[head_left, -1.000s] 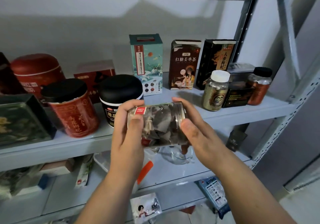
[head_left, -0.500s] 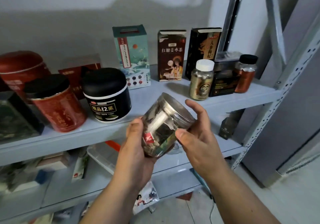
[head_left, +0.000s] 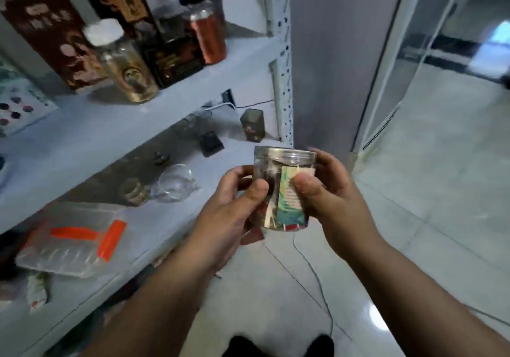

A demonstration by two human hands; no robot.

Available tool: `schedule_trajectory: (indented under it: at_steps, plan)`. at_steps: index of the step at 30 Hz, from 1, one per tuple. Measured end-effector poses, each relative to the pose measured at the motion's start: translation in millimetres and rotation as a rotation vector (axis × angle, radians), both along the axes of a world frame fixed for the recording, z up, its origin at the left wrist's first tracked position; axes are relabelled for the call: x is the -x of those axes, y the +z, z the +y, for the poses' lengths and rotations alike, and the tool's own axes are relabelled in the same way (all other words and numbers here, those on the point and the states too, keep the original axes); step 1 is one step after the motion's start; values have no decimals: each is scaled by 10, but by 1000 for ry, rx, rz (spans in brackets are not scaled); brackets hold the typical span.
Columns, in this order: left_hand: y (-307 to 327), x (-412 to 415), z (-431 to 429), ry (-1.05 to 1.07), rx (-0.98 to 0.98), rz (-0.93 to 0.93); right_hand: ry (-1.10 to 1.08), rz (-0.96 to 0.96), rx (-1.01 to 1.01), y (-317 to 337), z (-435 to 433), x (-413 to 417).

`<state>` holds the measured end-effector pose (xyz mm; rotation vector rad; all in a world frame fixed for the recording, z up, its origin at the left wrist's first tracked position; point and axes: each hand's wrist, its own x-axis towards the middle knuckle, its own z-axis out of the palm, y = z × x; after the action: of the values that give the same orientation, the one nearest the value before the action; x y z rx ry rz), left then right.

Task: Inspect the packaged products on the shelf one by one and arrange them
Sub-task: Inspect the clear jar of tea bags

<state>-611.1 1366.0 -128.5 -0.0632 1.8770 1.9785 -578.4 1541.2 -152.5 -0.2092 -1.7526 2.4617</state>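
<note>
Left hand [head_left: 229, 207] and right hand [head_left: 331, 194] curl round the clear jar [head_left: 284, 188], held upright off the shelf [head_left: 110, 125] — the inspecting step. Next, likely — stand it in a gap there.

Storeroom, steel shelf rack [head_left: 284, 61], packaged products [head_left: 129, 75]

Brown box [head_left: 41, 25] blurred and cut off at top edge; print on jar [head_left: 284, 161] unreadable.

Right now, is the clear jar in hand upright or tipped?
Roughly upright: clear jar has lid up, base down, gripped by left hand and right hand.
</note>
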Motion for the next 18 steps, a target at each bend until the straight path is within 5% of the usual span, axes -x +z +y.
schedule_trajectory:
  at_steps: [10, 18]
  plan:
    - [-416, -368, 1390, -389, -66, -276, -248, -154, 111, -615, 1220, -1098]
    - [-682, -507, 2224, -743, 36, -299, -660, -214, 200, -799, 1451, -1777]
